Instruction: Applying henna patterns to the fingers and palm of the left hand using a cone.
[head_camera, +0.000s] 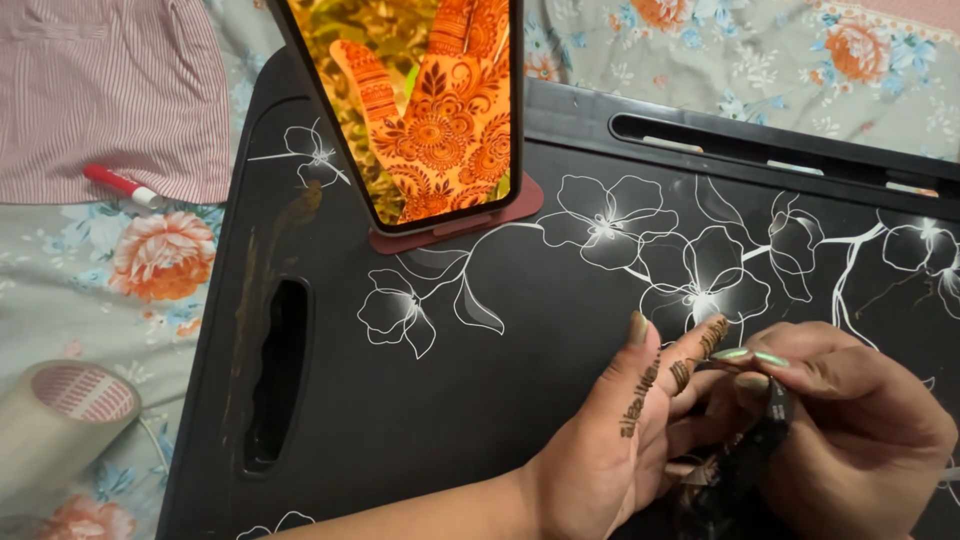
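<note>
Right hand (850, 420) pinching dark cone (745, 465) (fingers closed) | left hand (640, 420) open, fingers extended

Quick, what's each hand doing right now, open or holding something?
Left hand: open, fingers spread, holding nothing, patterned with dark paste.
Right hand: closed around a black cone, its tip at the left fingers.

Your black lap table (480, 400) carries white flower outlines, with a propped phone (425, 100) (henna pattern on screen) at its far edge. Off left, on floral bedding (120, 300): a red marker (120, 186), striped cloth (110, 90), tape roll (60, 425).
</note>
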